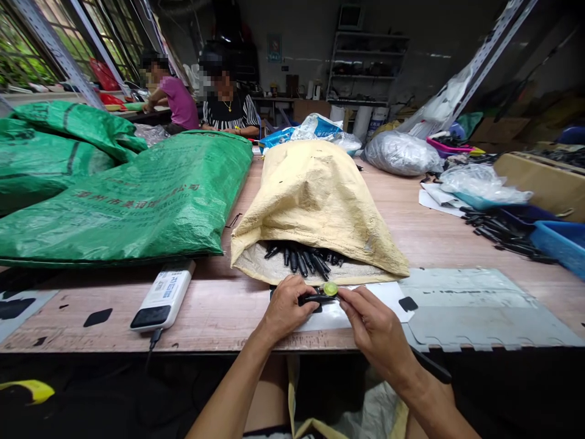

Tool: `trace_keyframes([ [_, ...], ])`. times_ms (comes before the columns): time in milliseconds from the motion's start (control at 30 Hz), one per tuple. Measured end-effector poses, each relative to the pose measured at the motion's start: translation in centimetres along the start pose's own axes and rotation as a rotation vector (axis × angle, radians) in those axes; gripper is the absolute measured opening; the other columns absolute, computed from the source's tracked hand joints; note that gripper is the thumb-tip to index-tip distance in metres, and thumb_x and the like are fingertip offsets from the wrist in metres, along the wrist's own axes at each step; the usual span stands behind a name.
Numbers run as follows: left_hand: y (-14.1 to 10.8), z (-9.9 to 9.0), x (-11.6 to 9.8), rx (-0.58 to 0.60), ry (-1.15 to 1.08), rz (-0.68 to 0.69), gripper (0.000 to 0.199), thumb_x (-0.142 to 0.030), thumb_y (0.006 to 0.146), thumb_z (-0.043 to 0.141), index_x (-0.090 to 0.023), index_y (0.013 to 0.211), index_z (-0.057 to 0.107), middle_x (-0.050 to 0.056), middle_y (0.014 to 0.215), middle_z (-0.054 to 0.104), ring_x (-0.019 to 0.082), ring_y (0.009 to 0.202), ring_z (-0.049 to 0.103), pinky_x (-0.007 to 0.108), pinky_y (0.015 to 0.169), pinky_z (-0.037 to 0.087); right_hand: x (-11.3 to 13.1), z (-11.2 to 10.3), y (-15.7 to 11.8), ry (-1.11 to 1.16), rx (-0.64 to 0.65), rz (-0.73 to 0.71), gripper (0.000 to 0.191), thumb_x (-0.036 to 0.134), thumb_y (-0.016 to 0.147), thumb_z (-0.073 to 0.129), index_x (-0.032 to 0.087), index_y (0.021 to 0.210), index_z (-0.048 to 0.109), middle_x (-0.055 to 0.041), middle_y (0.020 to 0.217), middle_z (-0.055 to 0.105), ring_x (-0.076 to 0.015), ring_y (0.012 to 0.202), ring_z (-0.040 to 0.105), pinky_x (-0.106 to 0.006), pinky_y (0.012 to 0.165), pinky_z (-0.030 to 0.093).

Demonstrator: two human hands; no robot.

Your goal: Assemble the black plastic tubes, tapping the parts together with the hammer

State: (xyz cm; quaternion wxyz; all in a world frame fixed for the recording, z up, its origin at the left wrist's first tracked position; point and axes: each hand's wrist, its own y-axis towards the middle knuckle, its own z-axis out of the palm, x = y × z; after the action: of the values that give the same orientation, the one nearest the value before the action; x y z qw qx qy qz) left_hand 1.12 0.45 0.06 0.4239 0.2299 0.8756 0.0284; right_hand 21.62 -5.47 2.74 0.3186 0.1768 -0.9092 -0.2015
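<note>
My left hand (287,306) is closed around a slim black tube-shaped part (320,299), held level just before the mouth of a cream woven sack (315,189). My right hand (375,326) pinches at the right end of that part; what exactly lies between its fingertips is too small to make out. A small yellow-green round piece (329,288) shows right above the part, close to the right fingertips. Inside the sack's open mouth lie several similar black parts (301,261). White paper (388,299) lies under the hands.
Left of the sack lies a full green woven sack (137,195), with a white power bank (164,297) and its cable in front. To the right are a grey mat (484,308), loose black parts (503,235) and a blue bin (562,244). Two people sit across the table.
</note>
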Motion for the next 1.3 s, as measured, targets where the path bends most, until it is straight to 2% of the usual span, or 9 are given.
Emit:
trace_keyframes([
  [233, 0.1, -0.1, -0.2, -0.007, -0.010, -0.011, 0.012, -0.016, 0.077, 0.074, -0.022, 0.088, 0.074, 0.002, 0.085, 0.064, 0.021, 0.089, 0.057, 0.033, 0.082, 0.043, -1.6, -1.2, 0.5, -0.004, -0.069, 0.057, 0.030, 0.026, 0.099, 0.047, 0.027, 0.123, 0.065, -0.0068, 0.102, 0.069, -0.0209, 0.097, 0.066, -0.033, 0.084, 0.054],
  [400, 0.1, 0.0, 0.0, -0.032, 0.012, 0.016, 0.019, -0.011, 0.071, 0.074, -0.021, 0.087, 0.070, 0.002, 0.088, 0.063, 0.021, 0.089, 0.057, 0.033, 0.082, 0.042, -6.3, -3.4, 2.1, -0.134, -0.113, 0.167, 0.024, 0.029, 0.095, 0.054, 0.028, 0.114, 0.069, -0.0041, 0.103, 0.069, -0.0214, 0.099, 0.065, -0.034, 0.086, 0.051],
  [567, 0.0, 0.0, -0.2, -0.028, 0.036, 0.025, 0.024, -0.014, 0.068, 0.076, -0.021, 0.089, 0.069, 0.002, 0.088, 0.063, 0.021, 0.089, 0.057, 0.033, 0.082, 0.042, -10.7, -2.0, 1.8, -0.228, -0.038, 0.153, 0.020, 0.027, 0.092, 0.056, 0.028, 0.106, 0.071, -0.0024, 0.097, 0.068, -0.0212, 0.097, 0.063, -0.034, 0.086, 0.050],
  [833, 0.3, 0.1, 0.0, 0.004, 0.071, -0.009, 0.012, -0.022, 0.078, 0.076, -0.022, 0.089, 0.071, 0.003, 0.090, 0.064, 0.023, 0.093, 0.058, 0.035, 0.084, 0.043, -11.1, -0.5, 1.1, -0.378, -0.070, 0.076, 0.023, 0.023, 0.090, 0.055, 0.027, 0.109, 0.068, -0.0033, 0.097, 0.066, -0.0212, 0.095, 0.060, -0.033, 0.085, 0.047],
  [933, 0.1, -0.5, -1.2, 0.040, 0.073, 0.000, 0.009, -0.025, 0.085, 0.070, -0.021, 0.093, 0.070, 0.005, 0.095, 0.066, 0.023, 0.096, 0.058, 0.034, 0.086, 0.043, -11.1, -0.6, 1.2, -0.395, -0.057, 0.073, 0.023, 0.022, 0.090, 0.056, 0.026, 0.110, 0.067, -0.0032, 0.096, 0.065, -0.0214, 0.095, 0.059, -0.033, 0.085, 0.047],
  [1033, -1.4, -1.4, -3.8, 0.180, -0.009, 0.010, 0.013, -0.030, 0.095, 0.059, -0.023, 0.101, 0.068, 0.003, 0.100, 0.069, 0.020, 0.095, 0.061, 0.031, 0.085, 0.043, -11.1, -0.5, 1.2, -0.408, -0.059, 0.071, 0.022, 0.022, 0.091, 0.055, 0.026, 0.110, 0.067, -0.0034, 0.095, 0.064, -0.0217, 0.095, 0.058, -0.034, 0.086, 0.046],
  [1133, -4.3, -1.0, -5.9, 0.487, -0.126, -0.002, 0.020, -0.042, 0.095, 0.058, -0.029, 0.104, 0.070, -0.002, 0.094, 0.072, 0.017, 0.085, 0.064, 0.025, 0.075, 0.045, -11.0, -0.5, 1.1, -0.417, -0.062, 0.066, 0.021, 0.023, 0.092, 0.055, 0.025, 0.109, 0.067, -0.0037, 0.096, 0.064, -0.0220, 0.096, 0.058, -0.034, 0.087, 0.046],
  [1200, -6.4, 0.6, -5.9, 0.643, -0.126, -0.054, 0.023, -0.048, 0.090, 0.064, -0.033, 0.106, 0.072, -0.002, 0.094, 0.074, 0.019, 0.087, 0.067, 0.026, 0.075, 0.047, -11.0, -0.4, 1.0, -0.422, -0.069, 0.063, 0.021, 0.023, 0.092, 0.055, 0.025, 0.110, 0.067, -0.0038, 0.096, 0.064, -0.0221, 0.096, 0.058, -0.034, 0.087, 0.046],
  [1300, -8.8, 4.6, -3.8, 0.697, -0.001, -0.283, 0.029, -0.048, 0.085, 0.065, -0.032, 0.108, 0.073, 0.003, 0.104, 0.075, 0.028, 0.104, 0.068, 0.036, 0.087, 0.051, -11.0, -0.4, 1.0, -0.427, -0.077, 0.056, 0.021, 0.024, 0.092, 0.055, 0.026, 0.110, 0.067, -0.0039, 0.097, 0.064, -0.0222, 0.096, 0.058, -0.034, 0.086, 0.046],
])
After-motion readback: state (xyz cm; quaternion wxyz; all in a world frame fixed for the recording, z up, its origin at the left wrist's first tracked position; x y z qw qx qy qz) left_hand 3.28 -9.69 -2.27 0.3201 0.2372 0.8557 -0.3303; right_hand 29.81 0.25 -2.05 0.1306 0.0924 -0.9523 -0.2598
